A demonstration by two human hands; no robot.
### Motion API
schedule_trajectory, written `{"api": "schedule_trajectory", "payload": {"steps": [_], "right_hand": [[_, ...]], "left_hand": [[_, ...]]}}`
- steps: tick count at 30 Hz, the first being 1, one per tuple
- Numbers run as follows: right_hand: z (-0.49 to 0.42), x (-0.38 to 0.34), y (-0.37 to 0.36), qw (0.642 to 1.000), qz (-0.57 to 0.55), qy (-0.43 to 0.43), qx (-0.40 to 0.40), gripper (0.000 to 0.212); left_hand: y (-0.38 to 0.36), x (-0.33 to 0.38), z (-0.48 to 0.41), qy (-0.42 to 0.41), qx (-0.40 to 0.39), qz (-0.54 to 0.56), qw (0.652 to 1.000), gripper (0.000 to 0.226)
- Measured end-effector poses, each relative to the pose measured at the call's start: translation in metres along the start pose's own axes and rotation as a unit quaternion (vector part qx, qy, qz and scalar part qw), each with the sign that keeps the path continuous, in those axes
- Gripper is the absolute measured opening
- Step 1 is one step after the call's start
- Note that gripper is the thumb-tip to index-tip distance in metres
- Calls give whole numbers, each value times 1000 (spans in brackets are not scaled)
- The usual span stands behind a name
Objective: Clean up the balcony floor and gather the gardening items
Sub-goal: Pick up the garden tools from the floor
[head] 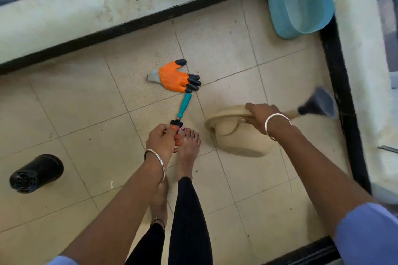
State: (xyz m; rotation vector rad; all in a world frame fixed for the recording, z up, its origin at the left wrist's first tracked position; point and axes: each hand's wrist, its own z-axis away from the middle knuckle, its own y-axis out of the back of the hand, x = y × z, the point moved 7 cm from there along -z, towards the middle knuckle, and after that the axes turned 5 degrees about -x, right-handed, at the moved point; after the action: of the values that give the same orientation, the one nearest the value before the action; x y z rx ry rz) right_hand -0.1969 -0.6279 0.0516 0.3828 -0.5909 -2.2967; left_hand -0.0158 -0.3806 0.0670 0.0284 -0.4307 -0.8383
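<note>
The left hand point(161, 137) is curled, its fingertips pinching the black head end of a small garden tool point(184, 104). The tool's teal handle runs straight away from that pinch across the tiled floor point(86, 103). Just under the fingers is the person's bare foot point(189, 146), its toes right beside the tool's head. At the far end of the handle lies an orange glove point(174, 76) with black claw tips. It lies flat, the tips just beside the handle's end; whether they touch is not clear. To the right of this pinch, the right hand point(261, 117) is wrapped tightly round the neck of a broom point(226, 127). The pale bristles spread in a blur on the side toward the left hand, and the dark handle end points away on the outer side. Each wrist wears a silver bangle point(275, 122). Well beyond the right hand, in the corner of the low wall point(64, 17), a blue bucket point(301, 2) leans tilted. Well to the left of the left hand, a black pot point(36, 173) lies on its side.
</note>
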Motion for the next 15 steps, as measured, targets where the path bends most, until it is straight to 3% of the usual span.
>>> {"api": "schedule_trajectory", "payload": {"steps": [2,5,11,15], "right_hand": [[44,21,-6,989,-127,-44,57,38],[96,43,-18,938,-296,-86,156,36],[153,80,-48,869,-400,-176,232,42],[161,114,-55,777,-513,-248,267,35]], "left_hand": [[-2,2,22,-24,6,-9,1000,18],[-7,6,53,-66,19,-14,998,16],[-21,22,102,-123,78,-25,989,18],[-43,40,110,-121,70,-47,989,18]]}}
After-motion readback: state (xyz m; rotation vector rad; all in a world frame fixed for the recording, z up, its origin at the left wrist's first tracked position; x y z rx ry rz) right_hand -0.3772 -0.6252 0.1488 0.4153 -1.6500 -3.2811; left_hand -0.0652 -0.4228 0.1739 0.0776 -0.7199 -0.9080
